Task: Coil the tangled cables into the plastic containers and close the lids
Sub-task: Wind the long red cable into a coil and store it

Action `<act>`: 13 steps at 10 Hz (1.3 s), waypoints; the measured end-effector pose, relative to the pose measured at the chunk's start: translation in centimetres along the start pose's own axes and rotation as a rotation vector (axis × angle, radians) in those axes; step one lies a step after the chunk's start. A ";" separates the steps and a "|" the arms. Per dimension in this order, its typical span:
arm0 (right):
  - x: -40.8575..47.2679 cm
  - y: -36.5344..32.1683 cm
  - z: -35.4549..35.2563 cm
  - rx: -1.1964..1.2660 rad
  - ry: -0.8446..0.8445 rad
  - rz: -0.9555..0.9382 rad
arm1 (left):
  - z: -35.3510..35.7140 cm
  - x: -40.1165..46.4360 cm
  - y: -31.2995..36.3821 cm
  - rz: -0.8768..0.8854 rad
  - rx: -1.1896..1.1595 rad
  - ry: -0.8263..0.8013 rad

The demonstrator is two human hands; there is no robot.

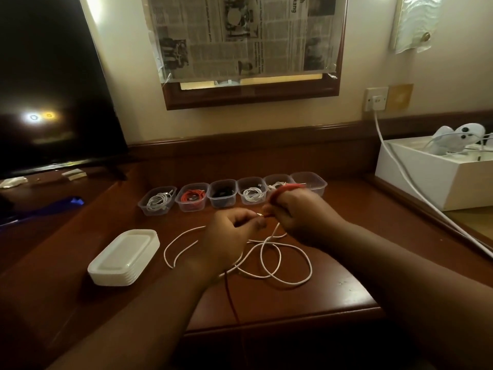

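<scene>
A red cable (284, 188) is wound around the fingers of my right hand (296, 213), which is closed on the coil. My left hand (229, 236) pinches the cable's end close to my right thumb. A dark red strand (231, 300) runs from under my left wrist toward the table's front edge. A loose white cable (282, 259) lies in loops on the table beneath both hands. Several open clear plastic containers stand in a row behind: a white coil (158, 201), a red coil (192, 196), a dark coil (222, 194), another white coil (253, 194), and the rightmost container (310, 182).
A stack of white lids (124, 259) sits at the left on the wooden table (333, 287). A dark TV screen (48, 89) stands at the far left. A white box (440, 180) with a plugged-in white power cord (400, 166) occupies the right.
</scene>
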State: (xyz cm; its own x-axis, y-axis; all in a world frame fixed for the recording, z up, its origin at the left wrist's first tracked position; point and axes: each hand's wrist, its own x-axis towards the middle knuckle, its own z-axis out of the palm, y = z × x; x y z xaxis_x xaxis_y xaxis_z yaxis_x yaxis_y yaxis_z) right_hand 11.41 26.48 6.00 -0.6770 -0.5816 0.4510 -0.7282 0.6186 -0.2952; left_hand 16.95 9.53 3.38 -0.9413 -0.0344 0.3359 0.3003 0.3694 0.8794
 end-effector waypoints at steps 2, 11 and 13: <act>-1.2 -1.6 1.2 0.671 -0.254 0.385 | -1.9 0.8 -0.6 -0.001 0.040 0.033; -1.4 -3.0 -0.2 1.728 -0.442 0.488 | -0.5 0.3 -0.5 -0.155 -0.428 -0.014; 0.1 -2.8 -1.3 1.572 0.247 0.195 | 2.3 -2.0 -0.5 -0.187 -0.236 -0.126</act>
State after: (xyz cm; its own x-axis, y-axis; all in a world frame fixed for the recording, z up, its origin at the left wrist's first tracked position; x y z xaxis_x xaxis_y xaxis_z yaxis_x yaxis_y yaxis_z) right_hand 13.50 25.36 8.01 -0.8486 -0.3709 0.3772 -0.1249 -0.5525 -0.8241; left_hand 18.34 11.54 1.55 -0.9908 0.0393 0.1295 0.1338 0.1419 0.9808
